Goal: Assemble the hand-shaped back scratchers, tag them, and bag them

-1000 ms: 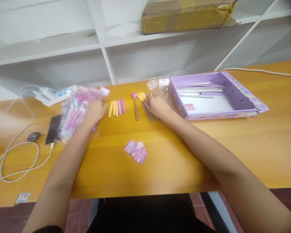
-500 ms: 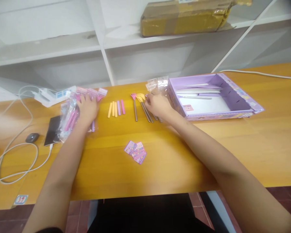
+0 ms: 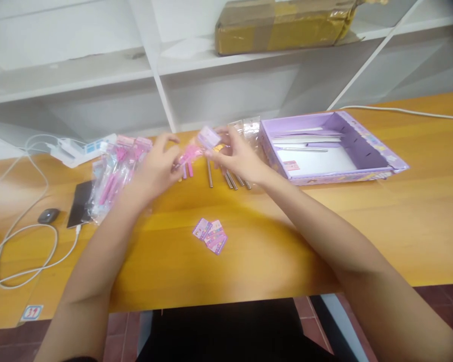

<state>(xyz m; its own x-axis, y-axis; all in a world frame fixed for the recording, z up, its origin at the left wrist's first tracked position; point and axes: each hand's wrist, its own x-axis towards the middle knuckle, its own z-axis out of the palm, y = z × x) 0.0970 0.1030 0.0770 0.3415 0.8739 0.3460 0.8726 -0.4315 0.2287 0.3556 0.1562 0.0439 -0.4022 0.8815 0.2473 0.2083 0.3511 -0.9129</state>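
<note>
A pink hand-shaped back scratcher point(image 3: 191, 152) in a clear bag is in my left hand point(image 3: 160, 168), held above the table and blurred by motion. The bag's purple header card point(image 3: 209, 137) points toward my right hand point(image 3: 236, 156). That hand's thumb and fingers are apart and curved around the card's end; contact cannot be made out. Under my right hand lie several metal rods point(image 3: 230, 180) of back scratchers, their yellow heads mostly hidden. Pink and purple sticks point(image 3: 190, 170) show partly behind my left hand. More bagged back scratchers point(image 3: 111, 183) lie in a pile at left.
A purple open box point(image 3: 370, 177) stands at right, holding papers and a rod. Empty clear bags point(image 3: 252, 129) lean by it. Small printed cards point(image 3: 211, 234) lie in front. A phone point(image 3: 79, 203), mouse point(image 3: 48, 216), cables and power strip point(image 3: 85, 151) are at left.
My left hand has moved right from the pile, carrying a bagged pink back scratcher up off the table. My right hand has lifted slightly, its fingers spreading toward the bag.
</note>
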